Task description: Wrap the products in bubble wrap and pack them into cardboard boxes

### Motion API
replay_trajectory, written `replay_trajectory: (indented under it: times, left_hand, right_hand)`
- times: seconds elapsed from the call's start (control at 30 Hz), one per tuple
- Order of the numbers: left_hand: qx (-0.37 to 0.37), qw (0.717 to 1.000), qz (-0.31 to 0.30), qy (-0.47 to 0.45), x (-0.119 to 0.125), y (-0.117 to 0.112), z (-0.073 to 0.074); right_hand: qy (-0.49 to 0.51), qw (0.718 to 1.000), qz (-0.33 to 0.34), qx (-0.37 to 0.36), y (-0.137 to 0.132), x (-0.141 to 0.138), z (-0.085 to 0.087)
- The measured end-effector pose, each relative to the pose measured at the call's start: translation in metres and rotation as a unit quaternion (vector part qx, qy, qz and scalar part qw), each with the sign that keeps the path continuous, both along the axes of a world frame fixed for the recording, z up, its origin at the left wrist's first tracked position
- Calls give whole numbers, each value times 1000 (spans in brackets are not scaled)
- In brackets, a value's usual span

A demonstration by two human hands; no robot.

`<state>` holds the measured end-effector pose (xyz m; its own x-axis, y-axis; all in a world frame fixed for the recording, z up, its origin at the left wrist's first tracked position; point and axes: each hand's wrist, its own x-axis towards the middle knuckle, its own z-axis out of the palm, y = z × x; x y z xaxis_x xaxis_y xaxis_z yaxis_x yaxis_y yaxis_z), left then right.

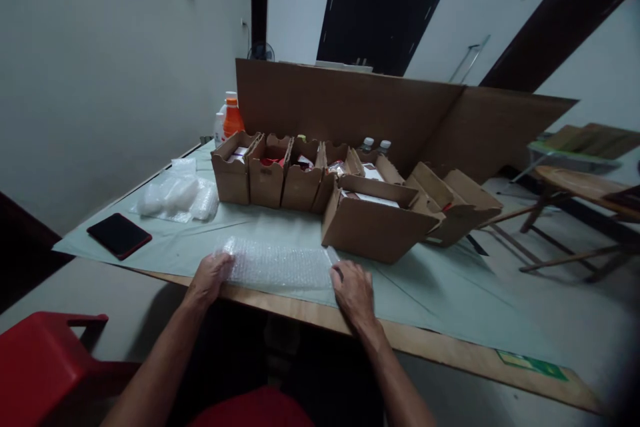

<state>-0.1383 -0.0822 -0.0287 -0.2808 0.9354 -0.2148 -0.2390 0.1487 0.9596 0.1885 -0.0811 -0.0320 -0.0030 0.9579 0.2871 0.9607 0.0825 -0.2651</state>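
Note:
A clear sheet of bubble wrap [280,267] lies stretched along the front edge of the table, between my two hands. At its left end, my left hand [209,275] is closed on the wrap, thumb on top. My right hand [353,285] grips the opposite end, its fingers curled around the edge. Just behind the sheet stands a cardboard box [375,225] with pale packages inside. More bubble wrap [177,193] sits in a loose pile to the left.
Several open cardboard boxes [265,180] stand in a row behind the wrap. A dark tablet or phone [120,235] lies at left, and an orange bottle [233,119] stands at the back. Tall cardboard panels [345,100] close off the rear. A red stool [50,363] is at lower left.

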Motion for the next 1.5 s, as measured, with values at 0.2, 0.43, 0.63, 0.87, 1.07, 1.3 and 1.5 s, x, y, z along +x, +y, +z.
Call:
replay_trajectory:
  times: [0.2,0.43,0.63,0.87,1.07,1.3,1.5]
  left_hand:
    - [17,982,-65,179,-7,0,14]
    - [51,911,-58,404,5,17,8]
    - [197,794,-52,573,27,17,21]
    - [274,648,-300,644,80,33,-8]
    - [210,625,-337,673,37,31,-21]
    - [179,630,-349,670,33,31,-17]
    - [162,632,-358,668,25,47,-8]
  right_hand:
    - [52,998,-27,32,-22,20,8]
    - [10,994,-96,44,-37,51,10]
    - [-42,993,-90,70,-32,33,22]
    - [-84,989,125,6,13,-69,1]
    - [-109,993,24,-34,-1,11,-17]
    - [-150,985,-68,-46,-28,80,-8]
    - [-164,985,-49,-24,-16,84,16]
